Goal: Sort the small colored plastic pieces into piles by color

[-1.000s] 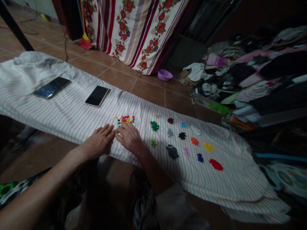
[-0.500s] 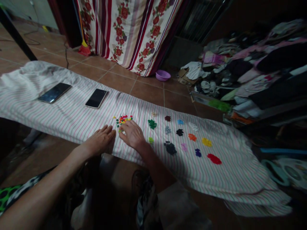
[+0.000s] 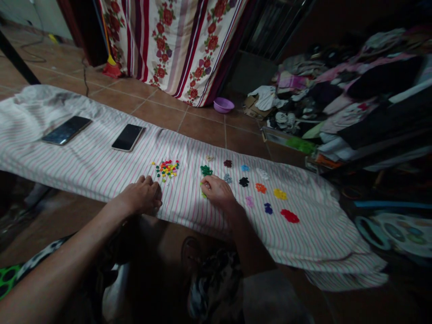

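Observation:
My right hand (image 3: 218,191) is pinched over a small pile of lime-green pieces (image 3: 204,193). Its fingertips seem to hold a lime-green piece, though the fingers partly hide it. Just beyond them sits a dark green pile (image 3: 206,170). My left hand (image 3: 144,195) rests at the near edge of the striped cloth, its fingers loosely bent and nothing visible in them. Beyond its fingertips lies a mixed heap of tiny coloured pieces (image 3: 168,169). My right hand and forearm hide the dark grey pile.
Single-colour piles spread to the right, including black (image 3: 244,182), orange (image 3: 260,188), yellow (image 3: 280,194) and red (image 3: 290,216). Two phones (image 3: 128,137) lie on the cloth (image 3: 97,166) at left. A purple basin (image 3: 223,105) stands on the tiled floor.
My right hand has moved right, from the mixed heap to the lime-green pile, staying pinched. My left hand remains by the near edge, fingers more bent. The view has shifted slightly.

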`<state>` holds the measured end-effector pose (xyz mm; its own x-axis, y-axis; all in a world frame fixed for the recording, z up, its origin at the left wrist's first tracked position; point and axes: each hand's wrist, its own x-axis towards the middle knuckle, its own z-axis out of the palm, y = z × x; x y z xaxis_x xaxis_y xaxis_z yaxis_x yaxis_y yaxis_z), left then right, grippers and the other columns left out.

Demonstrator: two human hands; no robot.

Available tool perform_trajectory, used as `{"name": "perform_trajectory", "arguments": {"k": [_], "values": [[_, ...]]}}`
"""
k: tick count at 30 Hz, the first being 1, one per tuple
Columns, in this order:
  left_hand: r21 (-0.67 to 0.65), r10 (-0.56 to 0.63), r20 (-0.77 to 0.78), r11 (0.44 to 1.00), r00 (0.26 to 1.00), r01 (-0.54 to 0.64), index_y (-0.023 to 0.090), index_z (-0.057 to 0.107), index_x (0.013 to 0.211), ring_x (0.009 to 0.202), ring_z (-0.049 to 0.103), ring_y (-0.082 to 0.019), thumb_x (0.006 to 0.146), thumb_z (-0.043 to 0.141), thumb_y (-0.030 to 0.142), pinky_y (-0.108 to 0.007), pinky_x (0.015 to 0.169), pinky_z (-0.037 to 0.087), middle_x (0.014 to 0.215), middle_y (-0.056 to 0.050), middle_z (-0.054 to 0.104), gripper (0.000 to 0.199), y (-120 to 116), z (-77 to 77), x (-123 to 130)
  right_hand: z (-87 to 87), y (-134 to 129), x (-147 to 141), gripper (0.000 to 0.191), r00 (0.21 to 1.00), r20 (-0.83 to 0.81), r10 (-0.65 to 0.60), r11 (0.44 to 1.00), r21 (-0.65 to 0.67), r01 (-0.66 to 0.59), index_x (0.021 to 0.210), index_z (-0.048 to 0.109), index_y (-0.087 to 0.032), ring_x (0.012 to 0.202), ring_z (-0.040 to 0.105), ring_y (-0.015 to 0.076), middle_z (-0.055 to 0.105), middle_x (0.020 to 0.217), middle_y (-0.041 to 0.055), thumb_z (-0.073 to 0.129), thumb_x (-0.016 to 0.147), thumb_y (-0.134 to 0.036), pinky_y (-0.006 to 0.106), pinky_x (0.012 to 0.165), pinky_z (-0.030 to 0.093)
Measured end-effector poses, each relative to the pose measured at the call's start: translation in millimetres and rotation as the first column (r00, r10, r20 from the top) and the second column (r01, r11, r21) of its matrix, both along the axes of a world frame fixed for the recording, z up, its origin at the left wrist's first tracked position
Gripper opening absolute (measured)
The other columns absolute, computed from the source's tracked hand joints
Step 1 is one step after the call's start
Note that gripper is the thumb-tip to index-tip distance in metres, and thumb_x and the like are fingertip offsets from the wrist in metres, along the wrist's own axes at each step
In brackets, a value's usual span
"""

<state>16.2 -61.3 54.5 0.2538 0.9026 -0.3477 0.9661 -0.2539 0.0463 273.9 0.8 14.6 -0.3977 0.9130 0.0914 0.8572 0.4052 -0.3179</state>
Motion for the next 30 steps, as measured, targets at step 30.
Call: {"name": "perform_trajectory", "arguments": {"k": [30], "values": [[-0.087, 0.013, -0.086, 0.996, 0.996, -0.020, 0.021, 0.068, 0.104, 0.105, 0.064, -0.027, 0.090, 0.039, 0.033, -0.038, 0.086, 0.049, 0.110, -0.013, 0.070, 0.034, 16.5, 7.4, 17.4, -19.5, -17.4, 19.5, 0.015, 0.979, -0.112, 0.170, 0.985, -0.011, -0.172, 0.088, 0.062, -0.018, 0.081, 0.049, 0.0154, 0.054, 0.084, 0.0029, 0.053, 0.079, -0.010, 0.027, 0.079, 0.042]]}}
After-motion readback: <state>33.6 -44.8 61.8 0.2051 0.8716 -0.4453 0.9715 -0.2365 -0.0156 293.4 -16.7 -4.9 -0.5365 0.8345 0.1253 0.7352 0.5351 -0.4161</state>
